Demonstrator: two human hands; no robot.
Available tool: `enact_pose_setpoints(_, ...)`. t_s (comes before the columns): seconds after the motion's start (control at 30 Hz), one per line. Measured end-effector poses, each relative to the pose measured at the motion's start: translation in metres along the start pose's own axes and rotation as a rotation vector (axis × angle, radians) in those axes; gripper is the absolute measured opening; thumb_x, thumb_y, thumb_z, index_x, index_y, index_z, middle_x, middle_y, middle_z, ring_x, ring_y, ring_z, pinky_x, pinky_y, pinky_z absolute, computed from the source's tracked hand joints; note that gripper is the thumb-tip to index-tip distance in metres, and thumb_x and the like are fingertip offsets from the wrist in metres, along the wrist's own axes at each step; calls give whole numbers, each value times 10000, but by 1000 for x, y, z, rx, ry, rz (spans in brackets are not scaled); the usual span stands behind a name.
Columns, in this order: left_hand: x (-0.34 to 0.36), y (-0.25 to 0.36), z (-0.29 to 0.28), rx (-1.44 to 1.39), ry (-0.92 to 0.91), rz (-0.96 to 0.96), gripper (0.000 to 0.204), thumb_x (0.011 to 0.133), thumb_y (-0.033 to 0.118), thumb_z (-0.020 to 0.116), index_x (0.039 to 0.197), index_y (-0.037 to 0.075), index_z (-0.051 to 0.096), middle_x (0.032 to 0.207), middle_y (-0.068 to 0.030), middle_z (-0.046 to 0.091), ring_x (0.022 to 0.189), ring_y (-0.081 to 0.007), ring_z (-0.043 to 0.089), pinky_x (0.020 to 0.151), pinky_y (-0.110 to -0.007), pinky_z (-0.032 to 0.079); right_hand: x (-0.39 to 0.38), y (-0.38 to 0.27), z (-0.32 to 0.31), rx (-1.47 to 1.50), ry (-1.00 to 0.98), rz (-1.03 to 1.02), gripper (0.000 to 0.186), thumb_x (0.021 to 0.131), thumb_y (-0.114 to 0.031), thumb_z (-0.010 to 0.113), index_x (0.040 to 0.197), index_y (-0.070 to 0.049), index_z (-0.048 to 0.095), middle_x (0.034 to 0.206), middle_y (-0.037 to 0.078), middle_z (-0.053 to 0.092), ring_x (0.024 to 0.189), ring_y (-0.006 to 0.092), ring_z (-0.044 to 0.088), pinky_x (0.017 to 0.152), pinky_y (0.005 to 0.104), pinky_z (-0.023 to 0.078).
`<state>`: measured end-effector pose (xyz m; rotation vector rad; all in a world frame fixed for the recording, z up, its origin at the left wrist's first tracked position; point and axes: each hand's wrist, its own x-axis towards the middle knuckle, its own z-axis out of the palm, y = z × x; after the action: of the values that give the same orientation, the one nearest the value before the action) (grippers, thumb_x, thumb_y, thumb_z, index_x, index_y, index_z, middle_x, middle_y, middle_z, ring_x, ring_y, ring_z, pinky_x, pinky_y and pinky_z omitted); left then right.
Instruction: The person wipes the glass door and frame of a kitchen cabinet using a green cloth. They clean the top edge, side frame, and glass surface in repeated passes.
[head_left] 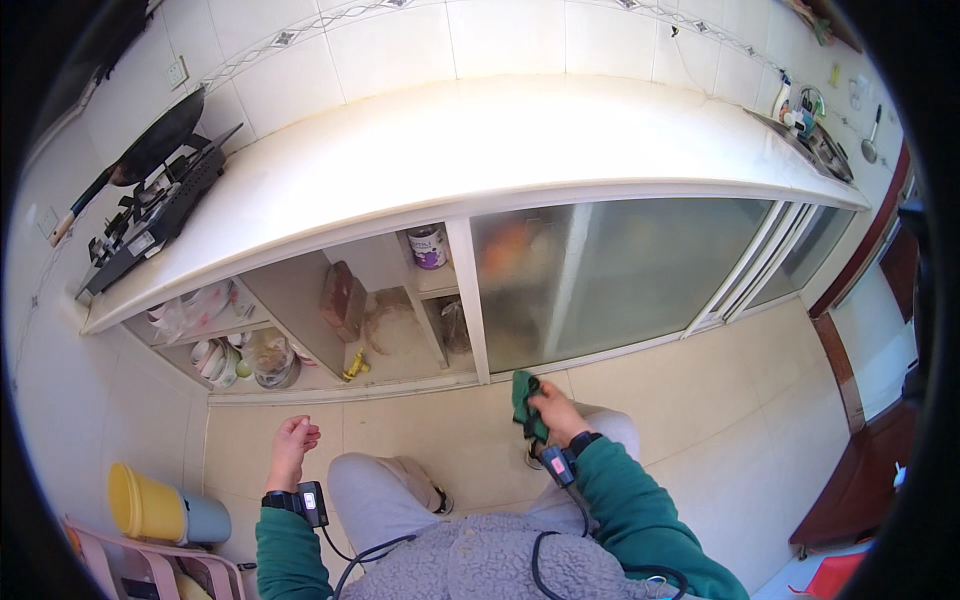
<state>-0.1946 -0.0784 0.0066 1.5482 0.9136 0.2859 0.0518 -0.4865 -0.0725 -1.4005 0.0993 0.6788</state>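
Observation:
My left hand (297, 442) hangs over the floor at lower centre-left, fingers curled closed with nothing visible in them. My right hand (552, 410) grips a dark green cloth (522, 392) just in front of the low cabinet's frosted sliding door (640, 280). The cabinet's left part is open. Its compartments (375, 245) show a purple-and-white can (427, 247), a reddish-brown block (343, 300), a small yellow object (357, 364), plastic bags (195, 310) and several stacked dishes (210, 362).
A white counter (450, 130) runs above the cabinet, with a black stove (165, 215) and pan at left and a sink (830, 155) at right. Yellow and blue buckets (140, 500) and a pink rack (150, 570) stand lower left. A white door (865, 335) is at right.

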Motion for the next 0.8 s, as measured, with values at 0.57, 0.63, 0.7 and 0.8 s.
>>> enact_pose_setpoints(0.57,-10,-88,40,393,-92,167,515,940,344,544,1259,-61,530,1195,-235,611,1130,-305,583,970,-357,446,13,-237,82,-790,827,-1203,463,852,-54,600,1297,17,493,1203,242,450,1086,401,508,930,416,438)
enact_pose_setpoints(0.63,-8,-89,41,353,-139,159,501,937,338,547,1245,-58,543,1187,-233,615,1123,-308,587,967,-357,448,7,-229,118,-874,770,-1208,435,841,-54,609,1261,-7,506,1177,247,466,1038,421,531,868,437,470)
enact_pose_setpoints(0.7,-6,-91,40,332,-163,160,488,933,332,552,1231,-55,557,1179,-232,619,1116,-310,590,963,-358,451,1,-224,151,-939,729,-1228,394,836,-62,607,1217,-17,516,1165,245,480,1018,422,543,836,447,491)
enact_pose_setpoints(0.8,-6,-94,36,313,-156,178,473,924,324,562,1213,-51,573,1167,-231,622,1103,-310,595,956,-358,456,-1,-217,198,-1047,689,-1264,362,819,-51,598,1177,-40,545,1137,222,499,998,401,561,817,444,511)
